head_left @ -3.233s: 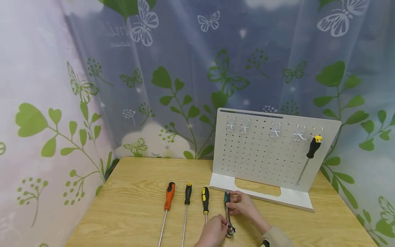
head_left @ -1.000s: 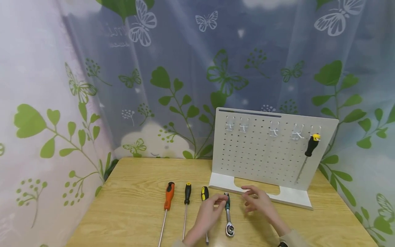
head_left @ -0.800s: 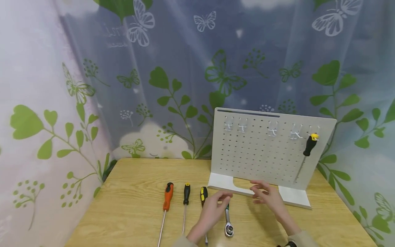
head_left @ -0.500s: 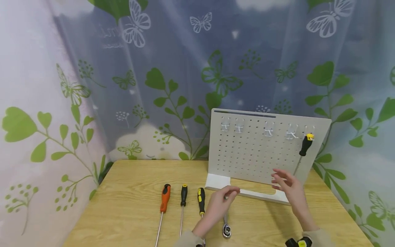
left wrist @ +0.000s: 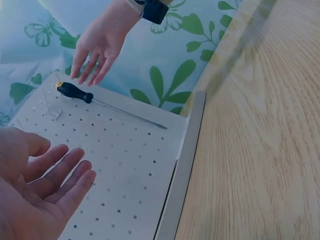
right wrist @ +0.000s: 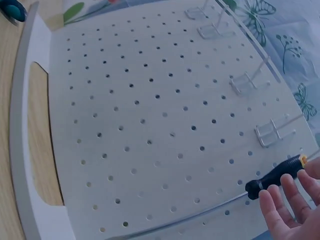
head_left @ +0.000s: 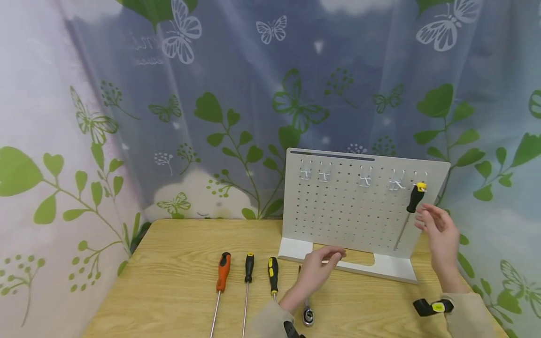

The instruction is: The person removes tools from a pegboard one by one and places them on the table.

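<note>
A black-handled screwdriver with a yellow end hangs from the rightmost hook of the white pegboard. My right hand is just to the right of its handle, fingers loosely bent; in the right wrist view the fingertips overlap the handle's lower side. My left hand hovers in front of the board's base with relaxed fingers and nothing in them. Below it lies a ratchet wrench, its handle mostly hidden by that hand.
On the wooden table, to the left, lie an orange screwdriver, a black one and a black-and-yellow one. Several clear hooks line the board's upper part. A patterned curtain stands behind.
Both hands have left the ratchet wrench, which stays on the table. My right hand has risen rightward to the hanging screwdriver; my left has drifted right toward the board's base. The view has shifted slightly.
</note>
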Motion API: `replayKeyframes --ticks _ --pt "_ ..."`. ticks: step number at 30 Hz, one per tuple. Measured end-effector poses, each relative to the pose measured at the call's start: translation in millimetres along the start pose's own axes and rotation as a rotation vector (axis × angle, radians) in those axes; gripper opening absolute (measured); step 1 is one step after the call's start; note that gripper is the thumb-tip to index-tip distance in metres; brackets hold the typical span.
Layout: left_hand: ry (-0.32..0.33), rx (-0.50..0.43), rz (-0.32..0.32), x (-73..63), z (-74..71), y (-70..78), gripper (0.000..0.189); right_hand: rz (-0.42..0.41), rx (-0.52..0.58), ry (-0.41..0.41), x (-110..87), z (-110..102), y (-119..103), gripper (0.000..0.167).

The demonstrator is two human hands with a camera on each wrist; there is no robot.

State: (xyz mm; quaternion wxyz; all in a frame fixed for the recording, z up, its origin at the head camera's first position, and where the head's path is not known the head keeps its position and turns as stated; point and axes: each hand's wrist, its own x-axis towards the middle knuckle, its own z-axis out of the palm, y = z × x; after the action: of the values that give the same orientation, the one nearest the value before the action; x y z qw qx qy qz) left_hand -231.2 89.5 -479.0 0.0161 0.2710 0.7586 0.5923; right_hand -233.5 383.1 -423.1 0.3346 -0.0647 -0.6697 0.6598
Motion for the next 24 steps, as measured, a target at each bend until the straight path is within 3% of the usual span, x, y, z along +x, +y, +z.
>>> replayKeyframes --ticks 4,8,11,19,24 --pt "-0.021 -0.024 0.006 6.3 6.4 3.0 0.027 -0.010 -0.047 0.009 11.9 -3 0 0.033" --pt "-0.028 -0.015 0.009 12.1 12.5 2.7 0.027 -0.030 -0.142 -0.024 22.5 -4 6 0.038" --pt "-0.033 -0.015 0.003 15.9 17.2 1.1 0.027 -0.029 -0.146 -0.059 28.7 -4 12 0.040" --pt "-0.047 -0.026 -0.012 30.5 30.4 -2.6 0.026 -0.016 -0.264 -0.139 38.0 -8 22 0.048" --pt "-0.056 -0.034 0.008 41.8 41.7 -8.1 0.026 0.004 -0.259 -0.181 38.4 -9 23 0.052"
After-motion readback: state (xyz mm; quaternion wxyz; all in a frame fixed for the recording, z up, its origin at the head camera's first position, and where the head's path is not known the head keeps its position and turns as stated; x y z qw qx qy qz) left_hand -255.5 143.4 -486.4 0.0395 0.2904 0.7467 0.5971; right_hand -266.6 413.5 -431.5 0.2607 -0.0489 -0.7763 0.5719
